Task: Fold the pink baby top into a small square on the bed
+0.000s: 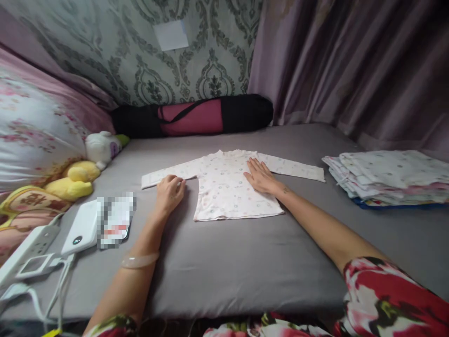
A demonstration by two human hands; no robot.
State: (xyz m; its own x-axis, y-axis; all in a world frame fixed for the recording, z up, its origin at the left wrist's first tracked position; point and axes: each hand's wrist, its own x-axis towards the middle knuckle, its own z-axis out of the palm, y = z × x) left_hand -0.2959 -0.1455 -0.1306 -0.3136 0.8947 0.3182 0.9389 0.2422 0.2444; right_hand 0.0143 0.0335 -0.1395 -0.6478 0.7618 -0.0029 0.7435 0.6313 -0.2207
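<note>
A small white long-sleeved shirt [224, 192] with a faint scattered print lies spread on the grey sheet, both sleeves stretched out to the sides. My left hand [170, 193] rests at the sleeve on the left, its fingers curled over the lower edge of the cloth; the fingertips are partly hidden. Flat on the shirt's upper right chest, near the shoulder, lies my right hand [260, 177], fingers stretched out and palm down.
A stack of folded clothes [393, 178] sits at the right. Along the wall lies a black and dark-pink long bag [192, 116]. On the left are plush toys [101, 149], a white power bank [82, 227], a blurred phone-like object [116, 220] and a power strip [35, 245] with cables.
</note>
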